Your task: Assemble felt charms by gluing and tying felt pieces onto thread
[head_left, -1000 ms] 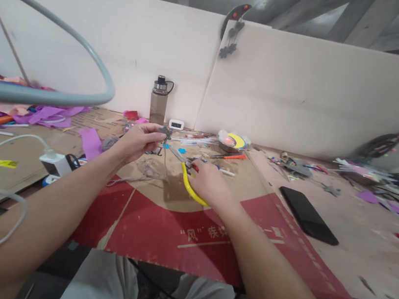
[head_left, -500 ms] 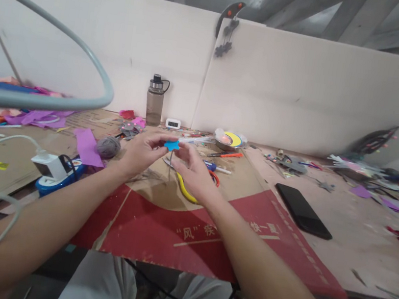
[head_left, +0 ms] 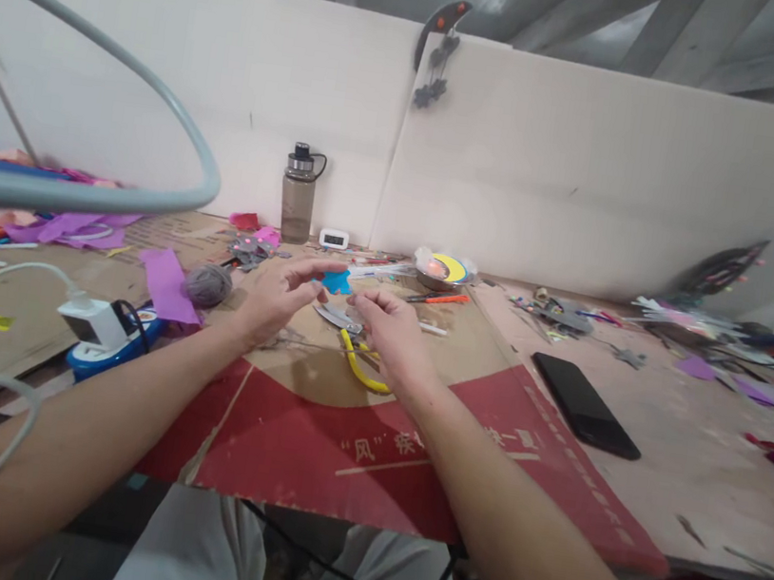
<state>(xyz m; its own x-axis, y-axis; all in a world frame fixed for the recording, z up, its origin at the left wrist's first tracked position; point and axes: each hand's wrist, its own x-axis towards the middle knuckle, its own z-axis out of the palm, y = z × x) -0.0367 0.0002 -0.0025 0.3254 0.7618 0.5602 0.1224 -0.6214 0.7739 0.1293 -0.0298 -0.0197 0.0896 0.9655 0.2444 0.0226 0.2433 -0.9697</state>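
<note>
A small blue star-shaped piece (head_left: 337,281) is pinched at the fingertips of my left hand (head_left: 274,298), with the index finger stretched along its top edge. Just to its right, the thumb and fingers of my right hand (head_left: 388,329) are pressed together; what lies between them is too small to make out. Below the hands, scissors or pliers with a yellow handle (head_left: 360,368) lie on the cardboard, partly covered by my right hand. A thin grey strand (head_left: 325,348) runs across beneath my hands. Left of my left hand sits a ball of grey yarn (head_left: 207,285).
A water bottle (head_left: 297,196) and small white clock (head_left: 334,239) stand by the partition. A bowl with a yellow crescent (head_left: 444,269) is behind my right hand. At right lies a black phone (head_left: 585,405); at left, a blue power strip (head_left: 111,352) with a white charger.
My right hand has drawn away from the blue star, its fingers coming together in a pinch. The star has turned in my left hand. The grey strand that hung below it is no longer there.
</note>
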